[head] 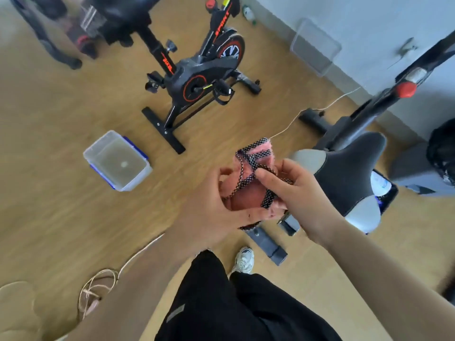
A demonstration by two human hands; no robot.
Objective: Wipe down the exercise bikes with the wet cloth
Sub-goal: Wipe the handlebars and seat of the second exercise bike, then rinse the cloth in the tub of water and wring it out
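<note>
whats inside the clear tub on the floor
The clear tub holds what looks like murky brownish water with a small pale spot; anything sunk below the surface is hidden.

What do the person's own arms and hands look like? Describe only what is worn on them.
The left hand and right hand are bare: no gloves, rings, watch or bands visible. Both arms are uncovered as far as the picture shows, no sleeve in view.
</note>
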